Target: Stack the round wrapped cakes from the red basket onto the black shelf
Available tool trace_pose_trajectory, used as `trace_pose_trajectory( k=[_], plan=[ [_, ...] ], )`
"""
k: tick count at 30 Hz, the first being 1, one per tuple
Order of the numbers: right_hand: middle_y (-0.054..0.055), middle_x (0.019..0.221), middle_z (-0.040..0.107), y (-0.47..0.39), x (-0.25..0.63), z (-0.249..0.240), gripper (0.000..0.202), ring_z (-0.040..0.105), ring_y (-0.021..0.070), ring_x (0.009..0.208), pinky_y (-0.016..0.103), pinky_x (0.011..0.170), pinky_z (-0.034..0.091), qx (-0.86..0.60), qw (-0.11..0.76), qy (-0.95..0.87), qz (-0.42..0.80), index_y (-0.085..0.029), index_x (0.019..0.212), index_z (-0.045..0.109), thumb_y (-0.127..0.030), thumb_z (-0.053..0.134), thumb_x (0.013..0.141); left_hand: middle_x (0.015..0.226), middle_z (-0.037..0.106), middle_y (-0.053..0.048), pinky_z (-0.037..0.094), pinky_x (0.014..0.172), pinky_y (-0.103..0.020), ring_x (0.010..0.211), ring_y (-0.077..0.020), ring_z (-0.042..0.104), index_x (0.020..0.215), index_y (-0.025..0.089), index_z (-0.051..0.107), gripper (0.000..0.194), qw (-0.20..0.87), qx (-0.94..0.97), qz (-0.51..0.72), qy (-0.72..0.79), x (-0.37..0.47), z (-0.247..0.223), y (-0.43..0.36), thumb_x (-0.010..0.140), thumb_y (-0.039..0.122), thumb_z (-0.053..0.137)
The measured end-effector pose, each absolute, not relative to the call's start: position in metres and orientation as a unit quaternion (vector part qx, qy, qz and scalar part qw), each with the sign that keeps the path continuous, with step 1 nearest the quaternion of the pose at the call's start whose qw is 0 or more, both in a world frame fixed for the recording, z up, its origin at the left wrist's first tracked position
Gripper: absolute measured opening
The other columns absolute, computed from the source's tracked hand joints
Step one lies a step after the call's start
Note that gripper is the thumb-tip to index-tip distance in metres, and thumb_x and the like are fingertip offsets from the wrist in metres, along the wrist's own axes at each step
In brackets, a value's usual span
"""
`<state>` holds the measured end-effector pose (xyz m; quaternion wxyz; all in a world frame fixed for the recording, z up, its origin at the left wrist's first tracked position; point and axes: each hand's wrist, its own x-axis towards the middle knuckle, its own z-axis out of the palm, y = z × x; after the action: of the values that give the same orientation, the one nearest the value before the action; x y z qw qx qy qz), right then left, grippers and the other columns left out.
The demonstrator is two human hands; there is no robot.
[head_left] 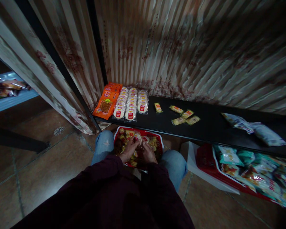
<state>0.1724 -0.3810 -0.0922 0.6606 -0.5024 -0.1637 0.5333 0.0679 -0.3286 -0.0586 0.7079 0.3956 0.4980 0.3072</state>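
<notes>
Both hands are over a red basket (pixel 162 144) with a white rim, full of small yellow packets, between my knees. A clear-wrapped round white rice cracker (pixel 138 136) is pinched by my left hand (pixel 129 150). On its other side my right hand (pixel 148 153) is closed, its fingertips at the wrapper's edge. On the black shelf (pixel 160 122) ahead, similar wrapped rice crackers (pixel 131 105) lie in three overlapping columns. Left of them are overlapping orange snack bags (pixel 107 101).
Several small yellow packets (pixel 185 115) lie mid-shelf, with white-blue bags (pixel 259 128) further right. A second red basket (pixel 206 157) of snack bags stands partly under the shelf at right. Black posts (pixel 98 41) and a pleated curtain (pixel 157 47) border the shelf.
</notes>
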Motion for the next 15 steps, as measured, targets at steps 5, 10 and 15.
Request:
trace_pose_trajectory(
  k=[5, 10, 15],
  plan=[
    [0.004, 0.110, 0.072, -0.383, 0.172, -0.098, 0.039, 0.060, 0.0245, 0.115, 0.041, 0.104, 0.042, -0.525, 0.643, -0.198, 0.522, -0.026, 0.092, 0.075, -0.050, 0.078, 0.061, 0.111, 0.068, -0.011, 0.046, 0.090, -0.032, 0.113, -0.0272, 0.057, 0.114, 0.020, 0.062, 0.050, 0.713, 0.399, 0.317, 0.483, 0.064, -0.057, -0.332, 0.066, 0.026, 0.077],
    [0.003, 0.116, 0.070, -0.385, 0.174, -0.094, 0.037, 0.056, 0.0243, 0.121, 0.042, 0.107, 0.038, -0.536, 0.629, -0.228, 0.515, -0.028, 0.093, 0.075, -0.049, 0.077, 0.063, 0.092, 0.071, -0.006, 0.050, 0.077, -0.028, 0.090, -0.0207, 0.064, 0.100, 0.020, 0.065, 0.034, 0.718, 0.380, 0.313, 0.492, 0.065, -0.064, -0.329, 0.066, 0.019, 0.068],
    [0.002, 0.117, 0.069, -0.384, 0.172, -0.094, 0.041, 0.055, 0.0243, 0.122, 0.042, 0.107, 0.039, -0.529, 0.651, -0.202, 0.505, -0.028, 0.098, 0.074, -0.047, 0.079, 0.062, 0.075, 0.069, -0.004, 0.051, 0.068, -0.027, 0.072, -0.0167, 0.065, 0.083, 0.017, 0.065, 0.021, 0.720, 0.348, 0.300, 0.519, 0.062, -0.078, -0.322, 0.064, 0.024, 0.069]
  ],
)
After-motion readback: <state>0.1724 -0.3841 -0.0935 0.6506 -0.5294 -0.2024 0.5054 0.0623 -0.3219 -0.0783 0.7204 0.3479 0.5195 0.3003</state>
